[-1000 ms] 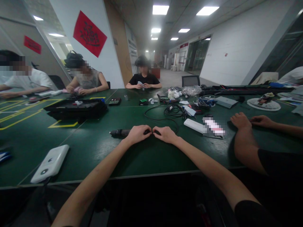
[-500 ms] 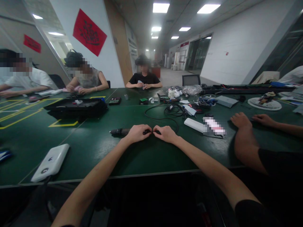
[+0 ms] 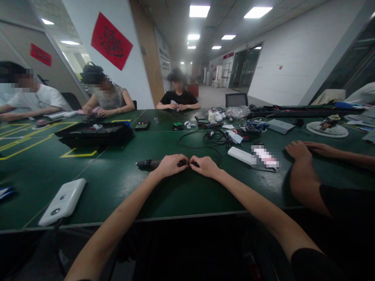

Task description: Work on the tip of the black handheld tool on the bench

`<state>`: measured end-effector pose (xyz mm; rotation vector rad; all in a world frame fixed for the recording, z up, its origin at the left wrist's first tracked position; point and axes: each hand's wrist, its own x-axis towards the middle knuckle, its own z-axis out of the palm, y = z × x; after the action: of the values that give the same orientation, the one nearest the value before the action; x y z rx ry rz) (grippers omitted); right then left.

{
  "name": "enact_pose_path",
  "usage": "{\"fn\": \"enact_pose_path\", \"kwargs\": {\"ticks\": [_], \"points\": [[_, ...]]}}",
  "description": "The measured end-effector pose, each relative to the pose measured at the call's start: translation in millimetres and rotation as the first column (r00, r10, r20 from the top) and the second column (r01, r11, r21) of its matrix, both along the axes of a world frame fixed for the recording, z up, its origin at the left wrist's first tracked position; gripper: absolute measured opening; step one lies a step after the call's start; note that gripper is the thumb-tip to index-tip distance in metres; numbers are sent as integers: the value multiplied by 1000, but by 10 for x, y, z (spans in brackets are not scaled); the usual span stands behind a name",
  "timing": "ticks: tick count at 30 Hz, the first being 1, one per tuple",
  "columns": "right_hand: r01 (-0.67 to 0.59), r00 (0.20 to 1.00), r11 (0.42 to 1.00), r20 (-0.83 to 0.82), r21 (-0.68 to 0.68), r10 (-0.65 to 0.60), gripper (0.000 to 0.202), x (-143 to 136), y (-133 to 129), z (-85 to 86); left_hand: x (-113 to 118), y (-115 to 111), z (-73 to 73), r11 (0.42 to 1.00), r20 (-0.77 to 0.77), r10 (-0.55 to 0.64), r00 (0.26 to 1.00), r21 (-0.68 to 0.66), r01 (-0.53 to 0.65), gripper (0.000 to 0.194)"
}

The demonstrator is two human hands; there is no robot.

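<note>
Drill-like tool (image 3: 148, 164) flat on green tabletop (image 3: 164, 199), long axis running side to side, chuck end pointing left. Left hand (image 3: 170, 166) nearer, just right of tool's visible body, hiding its rear; whether palm grips it, cannot tell. Left fingertips pinch dark piece (image 3: 182, 163); link to tool hidden. Right hand (image 3: 205, 167) farther right, roughly on tool's line, thumb and fingers closed around small dark end (image 3: 194, 164). Fingertips of both hands nearly meet. Black cable (image 3: 195, 148) curves beyond tool, off its hidden end.
</note>
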<state>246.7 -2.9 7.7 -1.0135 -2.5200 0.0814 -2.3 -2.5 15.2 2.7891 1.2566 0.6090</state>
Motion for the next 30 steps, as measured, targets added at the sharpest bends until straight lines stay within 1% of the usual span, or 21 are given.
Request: {"fn": "enact_pose_path", "kwargs": {"ticks": [3, 8, 14, 19, 23, 25, 27, 30], "points": [[2, 1000, 1000, 15, -8, -2, 22, -1, -13, 27, 11, 3, 2, 1000, -7, 27, 1000, -13, -27, 27], [4, 1000, 1000, 14, -14, -3, 22, -10, -9, 25, -12, 1, 13, 999, -1, -36, 999, -26, 36, 24], [20, 1000, 1000, 20, 2, -20, 21, -18, -3, 6, -9, 9, 16, 1000, -11, 13, 1000, -25, -13, 27], [21, 999, 1000, 29, 3, -22, 22, -11, -11, 23, -9, -4, 26, 999, -20, -42, 999, -23, 41, 25], [21, 1000, 1000, 23, -7, -21, 22, -18, -12, 24, -10, 10, 4, 1000, 0, 15, 1000, -25, -15, 30], [18, 1000, 1000, 17, -7, -18, 21, -20, -11, 22, -9, 17, -3, 999, 8, 41, 999, -27, -41, 30], [11, 1000, 1000, 12, -11, -11, 21, -20, -12, 23, -11, 17, 1, 999, 5, 23, 1000, -29, -23, 26], [11, 1000, 1000, 15, -18, -10, 21, -19, -15, 32, -16, 10, 9, 999, 1, -36, 999, -31, 36, 25]]}}
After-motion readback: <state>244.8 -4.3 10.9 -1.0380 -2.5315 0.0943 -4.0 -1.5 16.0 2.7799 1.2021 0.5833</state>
